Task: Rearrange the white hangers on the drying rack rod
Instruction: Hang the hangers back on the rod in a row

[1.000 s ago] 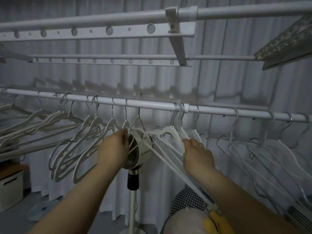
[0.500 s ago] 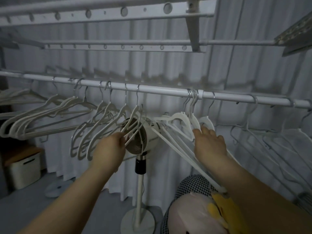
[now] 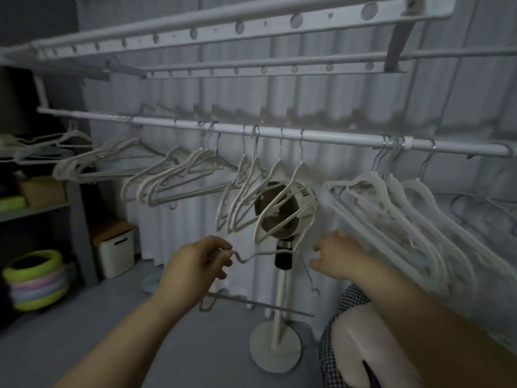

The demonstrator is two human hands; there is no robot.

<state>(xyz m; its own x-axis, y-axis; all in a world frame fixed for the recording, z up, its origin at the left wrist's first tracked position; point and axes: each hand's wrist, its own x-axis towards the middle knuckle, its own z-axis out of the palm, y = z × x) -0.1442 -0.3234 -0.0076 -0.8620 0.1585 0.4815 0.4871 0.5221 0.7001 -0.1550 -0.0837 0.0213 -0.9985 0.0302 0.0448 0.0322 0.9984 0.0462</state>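
A white rod [image 3: 335, 140] spans the drying rack, and white hangers hang along it in clusters: a left cluster [image 3: 167, 177], a middle cluster [image 3: 251, 191] and a dense right bunch [image 3: 405, 208]. My left hand [image 3: 195, 264] is below the rod, pinched on one thin white hanger [image 3: 260, 253]. That hanger is off the rod and lies sideways, its lower bar near my left forearm. My right hand [image 3: 338, 256] is level with the left one, fingers apart, right beside the hanger's far end. Blur hides whether it touches.
A standing fan [image 3: 282, 214] rises behind the middle hangers, its round base [image 3: 275, 351] on the floor. Left are a shelf [image 3: 33, 210], a white box [image 3: 116, 253] and stacked coloured rings [image 3: 36, 278]. Upper rack bars [image 3: 223, 26] run overhead. Checked fabric [image 3: 335, 331] lies at lower right.
Both hands have dropped from the hangers on the rod to well below it. My left hand now holds one hanger off the rod; my right hand has left the right bunch. The view swung left.
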